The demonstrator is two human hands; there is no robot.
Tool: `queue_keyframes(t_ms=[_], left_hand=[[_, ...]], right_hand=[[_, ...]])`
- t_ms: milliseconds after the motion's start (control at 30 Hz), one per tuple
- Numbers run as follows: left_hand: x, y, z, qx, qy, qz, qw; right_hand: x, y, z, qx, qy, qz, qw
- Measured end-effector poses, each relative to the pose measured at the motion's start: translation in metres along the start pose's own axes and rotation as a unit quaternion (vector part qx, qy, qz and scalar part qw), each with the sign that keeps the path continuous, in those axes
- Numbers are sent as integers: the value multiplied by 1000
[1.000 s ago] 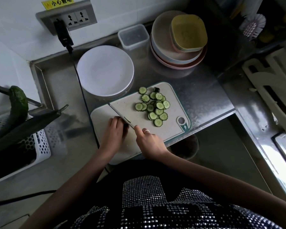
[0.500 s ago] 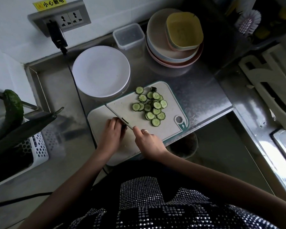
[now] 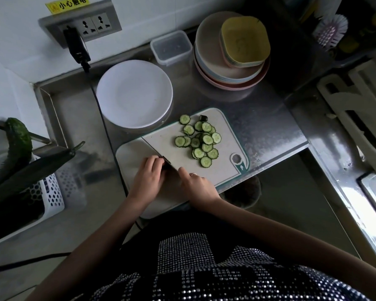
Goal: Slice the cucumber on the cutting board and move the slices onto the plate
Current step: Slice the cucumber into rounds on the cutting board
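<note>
- Between the earlier frames and the present one, little has shifted: both hands and the knife (image 3: 155,151) are found at the same near-left part of the cutting board (image 3: 224,168), and the pile of slices is unchanged.
- Left hand (image 3: 148,178): fingers are curled down onto the last dark stub of cucumber (image 3: 165,165), which is held against the board right beside the blade; most of the stub is hidden.
- Right hand (image 3: 197,185): the knife handle is gripped, with the forefinger laid along the top; a ring is seen on one finger.
- Knife: the blade is set across the board, running from the hands toward the far left.
- Cucumber slices (image 3: 201,143): a loose, partly overlapping heap is seen on the board's middle, right of the blade; a small dark end piece (image 3: 203,118) lies at the far edge.
- White plate (image 3: 134,93): placed on the steel counter (image 3: 267,127) just beyond the board's far-left corner, with no slices on it.
- Whole cucumbers (image 3: 19,144) are propped in a white basket (image 3: 50,192) at the left.
</note>
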State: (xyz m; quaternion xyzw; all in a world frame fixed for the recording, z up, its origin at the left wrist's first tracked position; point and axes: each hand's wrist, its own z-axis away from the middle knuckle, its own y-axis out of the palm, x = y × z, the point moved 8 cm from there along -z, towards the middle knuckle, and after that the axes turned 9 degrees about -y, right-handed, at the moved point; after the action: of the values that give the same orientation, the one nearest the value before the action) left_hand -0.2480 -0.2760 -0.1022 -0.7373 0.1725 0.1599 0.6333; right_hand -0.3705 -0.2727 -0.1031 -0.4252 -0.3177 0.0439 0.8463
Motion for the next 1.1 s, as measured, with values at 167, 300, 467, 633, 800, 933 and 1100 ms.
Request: queue_keyframes(t_ms=[167,300,467,633,800,933,1100], left_hand=[[0,-1,2,-1,-1,-21,1000],[0,0,0,-11,-10,-20,1000],[-1,-1,0,-6,-18,-26,999],[-5,-7,0,-27,-1,-26,999],[-1,-3,1,-8,-8,-18,1000],[0,-1,1,15,5,-5,1000],[3,2,1,36,-8,-8,999]], right_hand=[[5,-15,6,-35,-12,-5,999],[17,-28,11,-66,-37,-1,997],[19,-24,10,-40,-45,5,998],[20,-22,9,-28,-49,12,998],[14,-13,6,-14,-28,-2,1000],[4,0,0,18,-6,-8,1000],[4,-2,0,18,-14,5,1000]])
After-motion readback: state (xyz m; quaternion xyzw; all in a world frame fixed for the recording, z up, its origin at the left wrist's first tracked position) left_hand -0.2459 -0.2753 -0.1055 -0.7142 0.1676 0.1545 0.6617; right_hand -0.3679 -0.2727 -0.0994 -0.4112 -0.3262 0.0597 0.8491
